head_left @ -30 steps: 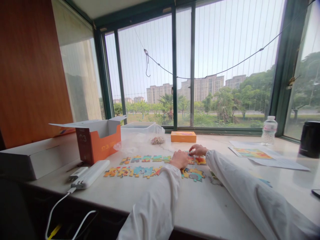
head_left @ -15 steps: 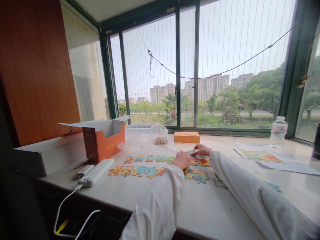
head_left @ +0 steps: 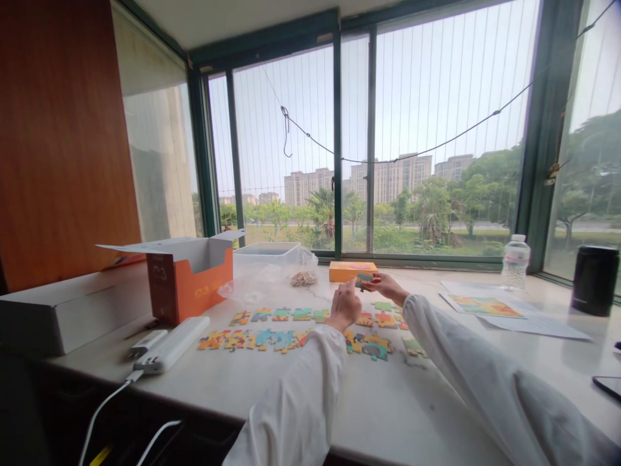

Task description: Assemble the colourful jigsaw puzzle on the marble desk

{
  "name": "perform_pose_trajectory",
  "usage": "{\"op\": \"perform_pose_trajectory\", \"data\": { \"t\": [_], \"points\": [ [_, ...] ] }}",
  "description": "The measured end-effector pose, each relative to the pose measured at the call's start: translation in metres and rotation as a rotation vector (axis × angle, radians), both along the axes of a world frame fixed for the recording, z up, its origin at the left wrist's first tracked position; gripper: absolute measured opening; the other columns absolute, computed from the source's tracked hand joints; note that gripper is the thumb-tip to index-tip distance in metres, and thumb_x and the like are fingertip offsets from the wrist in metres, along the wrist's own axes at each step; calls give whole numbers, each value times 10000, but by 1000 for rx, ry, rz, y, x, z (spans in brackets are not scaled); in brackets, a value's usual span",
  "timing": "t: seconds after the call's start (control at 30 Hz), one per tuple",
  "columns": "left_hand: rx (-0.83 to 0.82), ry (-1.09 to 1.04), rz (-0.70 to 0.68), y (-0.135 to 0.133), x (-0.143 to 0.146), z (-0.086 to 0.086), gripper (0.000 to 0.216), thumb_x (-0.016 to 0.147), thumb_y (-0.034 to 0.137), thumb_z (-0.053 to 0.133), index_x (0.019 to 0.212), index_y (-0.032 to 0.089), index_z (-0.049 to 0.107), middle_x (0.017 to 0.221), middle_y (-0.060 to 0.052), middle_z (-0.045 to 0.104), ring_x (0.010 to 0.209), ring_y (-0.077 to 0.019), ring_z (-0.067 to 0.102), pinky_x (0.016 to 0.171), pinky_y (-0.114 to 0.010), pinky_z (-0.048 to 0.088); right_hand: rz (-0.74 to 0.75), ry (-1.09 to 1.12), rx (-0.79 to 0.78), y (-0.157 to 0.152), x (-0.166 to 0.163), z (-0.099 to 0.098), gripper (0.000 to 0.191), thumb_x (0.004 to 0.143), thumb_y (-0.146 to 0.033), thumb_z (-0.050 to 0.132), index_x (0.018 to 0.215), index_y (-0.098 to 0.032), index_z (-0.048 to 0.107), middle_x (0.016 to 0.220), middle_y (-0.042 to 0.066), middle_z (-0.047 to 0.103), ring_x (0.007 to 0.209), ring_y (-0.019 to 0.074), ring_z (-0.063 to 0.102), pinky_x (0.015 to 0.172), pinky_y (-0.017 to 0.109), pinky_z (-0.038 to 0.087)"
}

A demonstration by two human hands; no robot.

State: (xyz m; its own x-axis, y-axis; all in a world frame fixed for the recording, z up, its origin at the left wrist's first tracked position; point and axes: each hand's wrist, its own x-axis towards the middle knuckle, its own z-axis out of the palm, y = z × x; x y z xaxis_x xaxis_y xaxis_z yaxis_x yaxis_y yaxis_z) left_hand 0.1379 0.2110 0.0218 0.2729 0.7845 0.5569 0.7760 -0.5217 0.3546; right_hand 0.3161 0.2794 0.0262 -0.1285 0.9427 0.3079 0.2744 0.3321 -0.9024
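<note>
My right hand (head_left: 388, 287) pinches a teal puzzle piece (head_left: 365, 279), raised a little above the table. Beside it my left hand (head_left: 346, 305) is closed, its fingertips up against the piece's left edge; whatever lies inside its curled fingers is hidden. Below the hands lie joined puzzle pieces (head_left: 376, 348) in teal and yellow, and orange pieces (head_left: 385, 320) behind them. To the left, a back row of pieces (head_left: 302, 314) and a longer front row (head_left: 262, 339) run across the table. A pale green piece (head_left: 414, 348) is partly covered by my right sleeve.
An orange open-topped box (head_left: 204, 285) and a white power bank (head_left: 172, 343) stand left. Behind are a clear bin (head_left: 266, 252), a bag of small bits (head_left: 304, 277) and a small orange box (head_left: 352, 270). Rightward are a picture sheet (head_left: 485, 305), bottle (head_left: 515, 262) and black canister (head_left: 596, 281).
My right hand has lifted the teal piece from the back of the puzzle. My left hand has risen beside it with fingers pointing up. The view has swung slightly right.
</note>
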Motion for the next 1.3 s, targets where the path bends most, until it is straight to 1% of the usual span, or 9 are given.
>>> {"op": "perform_pose_trajectory", "data": {
  "t": [0.1,0.27,0.4,0.5,0.6,0.8,0.9,1.07,1.3],
  "points": [
    [49,-57,-104,-8,4,8,700,793,76,419,1484,178,369,1416,-94,527,1291,-219,467,1117,-358,341,33,30,32,-18,14,19,642,507,-603,851,953,-170,691,838,71,739,776,212,656,685,307,470],
    [95,-55,-313,-29,12,19,739,763,66,441,1483,206,359,1412,-83,525,1250,-215,495,1109,-381,349,-42,-88,58,-62,48,47,574,637,-690,733,866,-168,669,804,61,729,755,194,637,636,280,389],
    [130,-37,-523,-49,23,23,785,729,28,442,1478,246,354,1412,-70,522,1190,-205,536,1085,-407,374,-56,-162,36,-100,76,58,597,683,-720,667,909,-167,680,864,72,732,772,188,634,600,264,339],
    [170,-31,-633,-64,33,23,748,741,51,477,1459,235,371,1386,-81,532,1164,-207,548,1074,-409,389,-81,-192,-14,-128,93,52,612,679,-724,665,937,-169,678,886,79,734,775,195,636,591,264,339],
    [203,6,-702,-77,42,21,660,769,93,512,1414,203,420,1337,-98,555,1179,-227,533,1057,-404,406,-148,-148,-52,-152,106,35,616,680,-692,689,1027,-184,647,867,73,736,764,199,642,582,266,341],
    [183,48,-742,-90,52,16,575,782,110,527,1350,193,493,1236,-100,602,1118,-234,563,1013,-397,437,-211,-37,-91,-180,111,6,671,664,-639,724,1167,-221,574,851,66,746,753,233,670,589,292,374],
    [165,7,-749,-89,54,15,582,771,97,527,1346,181,495,1217,-101,611,1100,-226,573,1015,-393,439,-247,20,-82,-181,106,3,651,663,-621,731,1154,-232,556,862,62,747,779,245,682,628,313,406],
    [138,-79,-724,-83,54,12,586,746,66,528,1321,175,512,1220,-98,611,1083,-216,583,1037,-398,432,-222,77,-61,-168,96,2,625,678,-620,728,1124,-226,538,881,67,743,794,243,682,650,318,406],
    [118,-147,-705,-74,56,4,559,748,70,562,1294,183,518,1201,-96,607,991,-204,609,961,-400,482,-181,182,-16,-148,88,-15,688,650,-669,733,1121,-203,548,840,67,739,787,244,652,645,320,385]
  ]
}}
